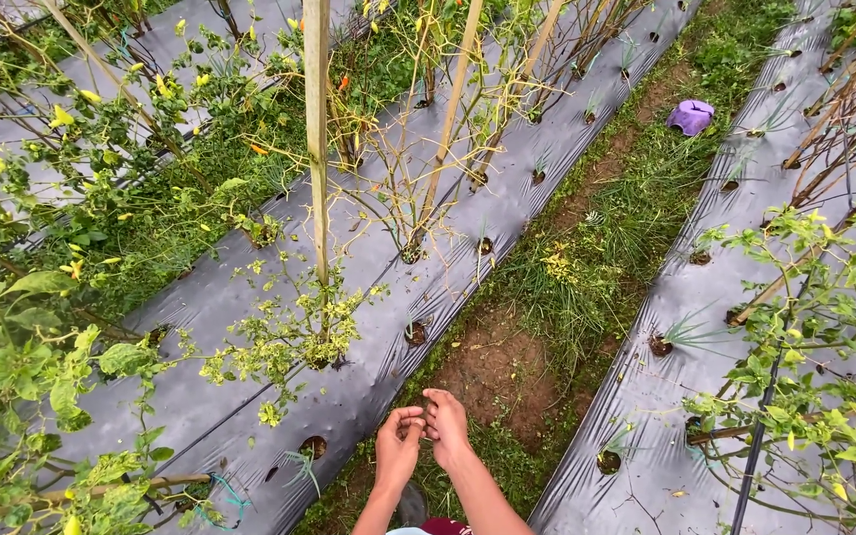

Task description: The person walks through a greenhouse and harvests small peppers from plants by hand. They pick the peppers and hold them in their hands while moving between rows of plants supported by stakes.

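Left hand [398,446] and right hand [446,424] meet fingertip to fingertip, apparently pinching something too small to identify, over the grassy dirt furrow [507,367]. Glossy grey plastic mulch [369,287] at 10 o'clock; bamboo stake [317,139] at 11; crumpled purple object [692,117] at 1.

Grey plastic mulch [369,396], purple cap [692,116], yellow peppers [59,117], grn leaves [32,347].

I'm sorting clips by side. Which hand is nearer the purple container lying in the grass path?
The right hand. The purple container lies far ahead and to the right; the left hand sits just left of the right one, fingers touching it, slightly farther away.
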